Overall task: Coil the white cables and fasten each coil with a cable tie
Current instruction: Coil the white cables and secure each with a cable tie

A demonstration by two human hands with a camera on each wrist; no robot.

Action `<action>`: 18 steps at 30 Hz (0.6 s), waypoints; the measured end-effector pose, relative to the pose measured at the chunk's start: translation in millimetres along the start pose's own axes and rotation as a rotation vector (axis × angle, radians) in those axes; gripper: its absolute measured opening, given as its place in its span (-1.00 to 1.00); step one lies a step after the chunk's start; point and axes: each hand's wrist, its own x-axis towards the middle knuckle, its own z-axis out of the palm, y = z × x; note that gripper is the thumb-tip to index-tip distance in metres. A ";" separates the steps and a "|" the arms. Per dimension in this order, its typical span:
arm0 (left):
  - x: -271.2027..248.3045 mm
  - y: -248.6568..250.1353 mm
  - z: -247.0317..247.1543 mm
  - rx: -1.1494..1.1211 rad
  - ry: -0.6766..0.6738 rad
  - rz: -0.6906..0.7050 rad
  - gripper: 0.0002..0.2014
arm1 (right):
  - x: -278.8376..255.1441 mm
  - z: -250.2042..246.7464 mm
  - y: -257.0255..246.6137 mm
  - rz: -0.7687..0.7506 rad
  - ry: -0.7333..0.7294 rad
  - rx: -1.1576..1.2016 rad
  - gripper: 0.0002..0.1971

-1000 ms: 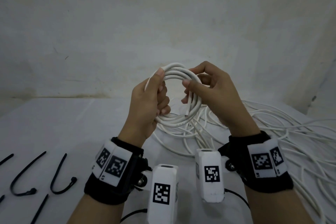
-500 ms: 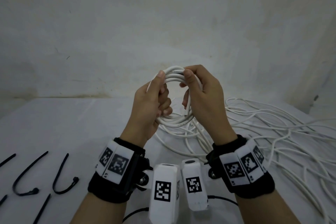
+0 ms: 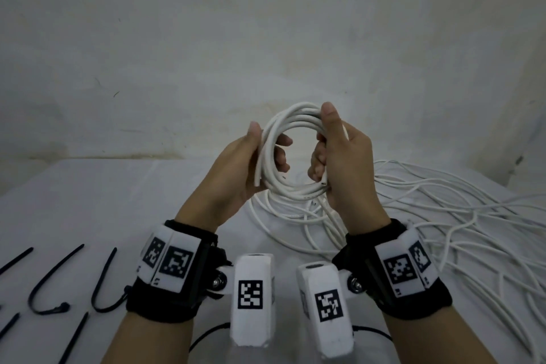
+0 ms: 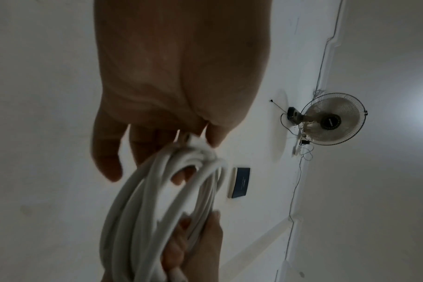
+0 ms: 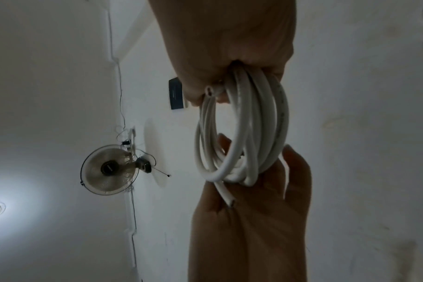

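Coiled cable (image 3: 291, 124): white throughout. Loose cables (image 3: 461, 216) at 3 o'clock on the desk (image 3: 88, 201): white; the desk is white as well. Cable ties (image 3: 59, 284) at 8 o'clock: black. Wrist bands (image 3: 165, 301): black, carrying white blocks (image 3: 174, 263) printed with black-and-white square marker patterns. Wall (image 3: 206, 38): off-white, with faint brownish stains. Fan (image 4: 331, 120): beige blades, dark grille.

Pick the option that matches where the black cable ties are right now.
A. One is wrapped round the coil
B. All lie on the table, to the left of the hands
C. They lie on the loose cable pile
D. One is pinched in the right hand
B: the black cable ties lie loose on the table, while the left hand and right hand hold only the white coil.
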 end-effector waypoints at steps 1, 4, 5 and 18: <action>-1.0 0.8 -4.1 0.054 -0.003 -0.011 -0.53 | 1.8 -1.5 -0.7 0.016 0.012 0.023 -0.58; -3.7 4.2 -16.7 0.166 -0.007 -0.011 -0.71 | 5.9 -5.7 -1.5 0.027 0.038 0.062 -0.59; -4.6 6.0 -20.0 0.159 0.006 -0.003 -0.76 | 6.9 -6.3 -1.3 0.027 0.046 0.066 -0.59; -12.3 14.6 -9.6 0.495 0.147 0.251 -0.89 | 6.7 -7.5 1.1 -0.094 0.095 -0.084 -0.55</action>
